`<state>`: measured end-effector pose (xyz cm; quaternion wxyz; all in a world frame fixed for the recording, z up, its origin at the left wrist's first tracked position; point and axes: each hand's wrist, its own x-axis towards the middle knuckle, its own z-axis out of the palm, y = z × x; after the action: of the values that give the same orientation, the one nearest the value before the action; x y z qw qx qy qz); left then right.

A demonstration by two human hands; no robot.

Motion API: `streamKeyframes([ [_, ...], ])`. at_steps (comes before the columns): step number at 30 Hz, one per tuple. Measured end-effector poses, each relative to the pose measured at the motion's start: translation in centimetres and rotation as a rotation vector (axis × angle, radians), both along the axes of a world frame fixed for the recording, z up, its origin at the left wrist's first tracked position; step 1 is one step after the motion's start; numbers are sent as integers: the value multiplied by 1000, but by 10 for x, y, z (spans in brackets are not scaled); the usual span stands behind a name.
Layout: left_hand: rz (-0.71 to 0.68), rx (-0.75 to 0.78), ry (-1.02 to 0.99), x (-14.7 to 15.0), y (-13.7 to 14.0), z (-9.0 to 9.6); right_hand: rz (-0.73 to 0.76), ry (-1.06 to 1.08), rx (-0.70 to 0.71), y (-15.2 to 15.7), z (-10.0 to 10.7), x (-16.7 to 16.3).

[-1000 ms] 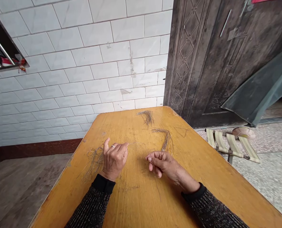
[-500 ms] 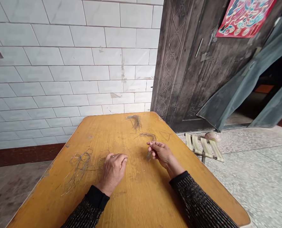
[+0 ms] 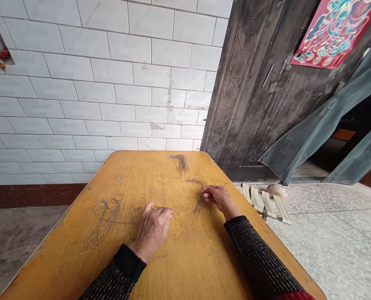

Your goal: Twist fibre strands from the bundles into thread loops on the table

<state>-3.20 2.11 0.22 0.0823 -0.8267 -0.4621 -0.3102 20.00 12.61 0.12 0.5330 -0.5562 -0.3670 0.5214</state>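
Note:
My right hand (image 3: 219, 198), at the right of the table, has its fingers closed at the bend of a bundle of thin wires (image 3: 199, 205). The bundle's strands stick out to the far left and towards me, lying close to the table top. My left hand (image 3: 156, 228) rests palm down on the table, fingers loosely bent with the little finger apart; a ring shows on one finger. Nothing shows in it, though its palm is hidden. Beside it on the left lie a thin wire loop (image 3: 138, 203) and a tangle of loose wires (image 3: 106, 217).
Another bent wire bundle (image 3: 181, 162) lies near the far edge of the yellow wooden table (image 3: 179, 266). A white tiled wall (image 3: 110, 75) stands behind. On the right are a dark door (image 3: 251, 83), a grey curtain (image 3: 310, 129) and a low strap stool (image 3: 265, 202).
My right hand has shifted slightly to the right and turned more palm down over the wire bundle. My left hand's fingers have loosened a little. The view has tilted and shifted somewhat.

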Motion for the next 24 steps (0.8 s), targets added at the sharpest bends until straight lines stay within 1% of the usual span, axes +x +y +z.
streamKeyframes([
  [9,-21,28,11,-1,2,-6,-17,-120,48,-8,-1,8],
  [15,-25,15,25,-1,2,-5,-1,-174,80,-9,-1,8],
  [18,-22,33,22,0,1,-4,2,-190,101,-9,-1,10],
  [21,-20,45,25,0,1,-4,-17,-204,128,-12,2,10],
  [24,-10,60,38,-4,2,1,-47,-219,154,-17,9,8],
])
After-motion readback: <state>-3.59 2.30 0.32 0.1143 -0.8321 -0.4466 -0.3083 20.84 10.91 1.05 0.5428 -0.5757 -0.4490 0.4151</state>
